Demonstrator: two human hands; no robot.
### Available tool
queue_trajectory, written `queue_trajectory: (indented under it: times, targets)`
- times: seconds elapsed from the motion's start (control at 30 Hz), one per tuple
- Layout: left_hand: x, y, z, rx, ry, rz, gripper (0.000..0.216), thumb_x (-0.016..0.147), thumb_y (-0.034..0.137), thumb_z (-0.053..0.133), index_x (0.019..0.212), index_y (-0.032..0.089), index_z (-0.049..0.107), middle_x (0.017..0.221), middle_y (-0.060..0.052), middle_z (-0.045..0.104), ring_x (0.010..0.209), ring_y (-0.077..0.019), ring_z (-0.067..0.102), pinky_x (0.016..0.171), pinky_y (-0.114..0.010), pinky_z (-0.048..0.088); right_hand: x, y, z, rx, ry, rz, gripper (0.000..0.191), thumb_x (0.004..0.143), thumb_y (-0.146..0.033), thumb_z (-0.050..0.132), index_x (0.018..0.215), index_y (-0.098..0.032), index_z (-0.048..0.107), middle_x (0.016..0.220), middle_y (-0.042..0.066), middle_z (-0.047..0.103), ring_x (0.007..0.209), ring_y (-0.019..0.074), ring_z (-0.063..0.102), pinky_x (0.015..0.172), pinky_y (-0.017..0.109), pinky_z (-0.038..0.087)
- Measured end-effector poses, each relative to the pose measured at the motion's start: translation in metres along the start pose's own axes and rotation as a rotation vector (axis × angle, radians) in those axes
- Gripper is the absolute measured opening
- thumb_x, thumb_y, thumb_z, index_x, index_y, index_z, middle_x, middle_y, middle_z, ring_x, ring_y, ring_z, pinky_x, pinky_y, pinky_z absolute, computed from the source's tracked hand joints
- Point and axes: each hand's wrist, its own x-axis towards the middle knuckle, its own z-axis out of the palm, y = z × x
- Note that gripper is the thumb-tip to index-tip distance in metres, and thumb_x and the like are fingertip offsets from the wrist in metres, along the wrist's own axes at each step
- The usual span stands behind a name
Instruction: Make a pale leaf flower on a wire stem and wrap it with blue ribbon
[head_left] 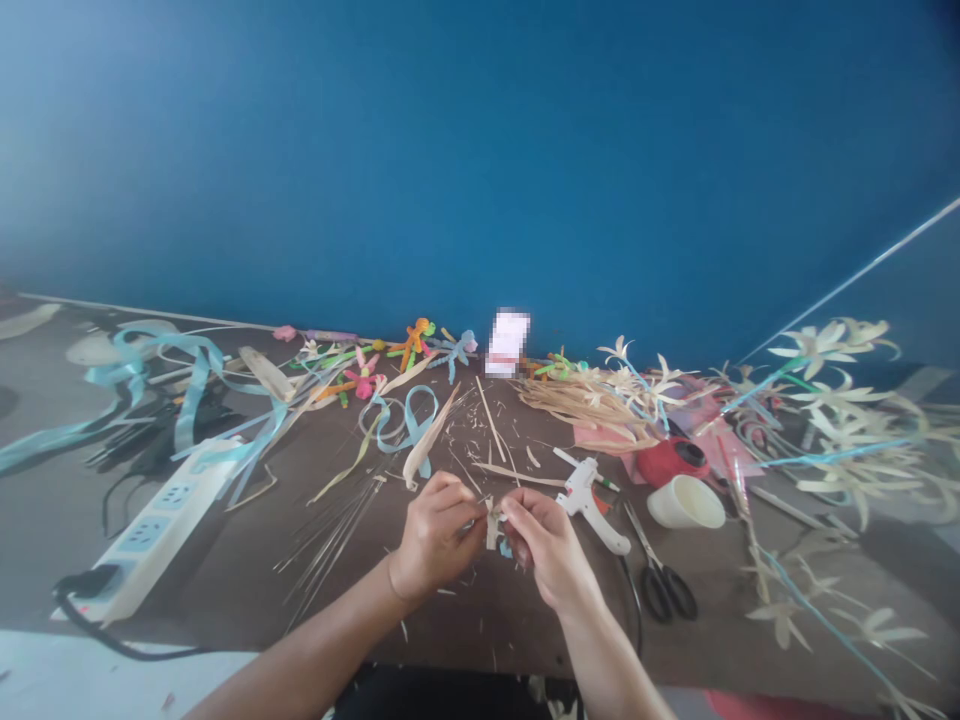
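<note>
Left hand (436, 535) and right hand (546, 545), nearly fingertip to fingertip, pinched a pale strip (492, 528) over the front middle of the worktop (525, 630)!
Tight on the right: the glue gun (589, 490) sat just beside that hand, then scissors (658, 564) and a cup (685, 502), pale flowers (855, 455) sprawling toward the right edge. More room on the left, brown surface showing between forearm and power strip (157, 515), thin stems (360, 512) across part of it. Both forearms crossed the front edge; the back edge ran along a blue wall (480, 170). Hard to read, though: fingers hid the ends of the strip and part of a light-blue bit (505, 549), the flowers looked blurred, and a bright panel (506, 342) at the back edge was pixelated.
</note>
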Motion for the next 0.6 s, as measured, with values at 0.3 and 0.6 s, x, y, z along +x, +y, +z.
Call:
queue_trajectory:
  times: [0.3, 0.6]
  targets:
    - [-0.0001, -0.0009, -0.0003, -0.045, -0.025, 0.065, 0.011, 0.074, 0.010, 0.055, 0.071, 0.019, 0.060, 0.064, -0.002, 0.059, 0.068, -0.0148, 0.050, 0.064, -0.029, 0.043, 0.0057, -0.0010, -0.0049, 0.080, -0.047, 0.108, 0.023, 0.070, -0.028, 0.060, 0.057, -0.017, 0.046, 0.040, -0.010, 0.032, 0.034, 0.0025, 0.022, 0.034, 0.017, 0.015]
    - [0.0003, -0.0029, -0.0017, -0.049, 0.017, 0.055, 0.012, 0.073, 0.009, 0.056, 0.070, 0.020, 0.060, 0.062, -0.001, 0.058, 0.065, -0.0145, 0.051, 0.065, -0.031, 0.043, 0.0009, -0.0057, -0.0066, 0.050, -0.097, 0.095, 0.028, 0.074, -0.039, 0.058, 0.062, -0.017, 0.047, 0.043, -0.009, 0.035, 0.034, 0.0026, 0.024, 0.033, 0.018, 0.014]
